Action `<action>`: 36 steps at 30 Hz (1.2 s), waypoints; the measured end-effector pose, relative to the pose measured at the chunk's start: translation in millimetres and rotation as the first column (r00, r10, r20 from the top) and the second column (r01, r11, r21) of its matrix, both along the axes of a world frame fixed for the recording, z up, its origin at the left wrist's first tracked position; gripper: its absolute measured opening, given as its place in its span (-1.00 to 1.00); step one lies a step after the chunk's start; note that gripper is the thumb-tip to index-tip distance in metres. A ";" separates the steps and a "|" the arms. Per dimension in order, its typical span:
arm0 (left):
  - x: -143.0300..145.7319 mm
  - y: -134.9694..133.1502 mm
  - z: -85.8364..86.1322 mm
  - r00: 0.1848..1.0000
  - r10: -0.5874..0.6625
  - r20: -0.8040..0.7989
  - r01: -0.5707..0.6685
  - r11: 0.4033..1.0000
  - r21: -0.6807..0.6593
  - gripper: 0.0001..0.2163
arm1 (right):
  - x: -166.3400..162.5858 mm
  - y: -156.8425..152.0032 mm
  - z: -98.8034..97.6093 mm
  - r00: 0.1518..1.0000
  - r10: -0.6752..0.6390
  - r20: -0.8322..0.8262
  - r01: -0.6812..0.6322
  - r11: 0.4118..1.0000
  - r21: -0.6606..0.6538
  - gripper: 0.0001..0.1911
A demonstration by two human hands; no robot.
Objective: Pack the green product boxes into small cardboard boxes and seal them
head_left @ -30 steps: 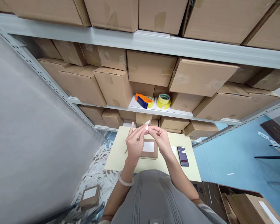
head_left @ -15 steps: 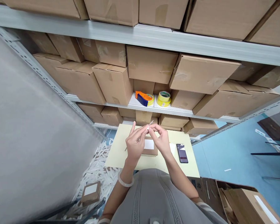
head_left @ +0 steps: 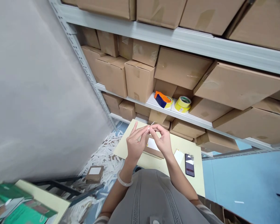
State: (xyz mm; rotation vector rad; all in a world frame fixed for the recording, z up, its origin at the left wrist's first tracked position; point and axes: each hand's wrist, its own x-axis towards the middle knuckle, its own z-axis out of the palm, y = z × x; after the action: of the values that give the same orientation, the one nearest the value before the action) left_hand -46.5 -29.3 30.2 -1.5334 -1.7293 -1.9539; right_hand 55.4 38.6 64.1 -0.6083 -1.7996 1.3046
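Observation:
My left hand (head_left: 135, 144) and my right hand (head_left: 162, 140) meet above a pale yellow table (head_left: 128, 146). Between their fingertips they pinch a thin white strip (head_left: 150, 126), perhaps a paper or plastic sliver. Its exact shape is too small to tell. Just below my right hand lies a small cardboard box (head_left: 153, 147) with a white label on top, partly hidden by my hands. A bangle (head_left: 124, 180) circles my left wrist. To the right of my right forearm are a white paper slip (head_left: 178, 156) and a dark phone (head_left: 189, 165).
Grey steel shelves (head_left: 177, 40) packed with cartons rise beyond the table. An orange-and-blue tape dispenser (head_left: 162, 99) and a yellow tape roll (head_left: 182, 104) sit on a shelf. White packing pieces (head_left: 106, 163) and a small labelled box (head_left: 94, 174) lie on the floor at left.
The whole view has swung and tilted, so the shelves and table sit further right. Green items have come into view at lower left. Both hands still pinch the strip.

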 end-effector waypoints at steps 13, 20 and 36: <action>-28.6 -52.9 -0.7 0.938 0.183 0.295 -0.172 0.983 -0.064 -0.81 | -56.0 -30.3 -6.4 0.970 0.241 -0.044 -0.240 0.970 0.031 -0.83; -41.6 -81.0 -6.3 0.848 0.268 0.458 -0.265 0.961 -0.072 -0.83 | -83.4 -57.0 -10.4 0.950 0.309 0.047 -0.312 0.931 0.192 -0.84; -129.3 -169.7 -35.2 0.433 0.499 0.751 -0.771 0.636 0.022 -0.74 | -142.2 -56.2 -26.2 0.909 0.385 0.162 -0.416 0.863 0.285 -0.87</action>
State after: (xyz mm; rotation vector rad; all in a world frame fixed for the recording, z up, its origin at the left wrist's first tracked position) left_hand -175.8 -199.0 -5.0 0.1405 -1.6058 -2.2678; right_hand -86.9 -17.6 37.9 -0.1219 -2.2451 1.2232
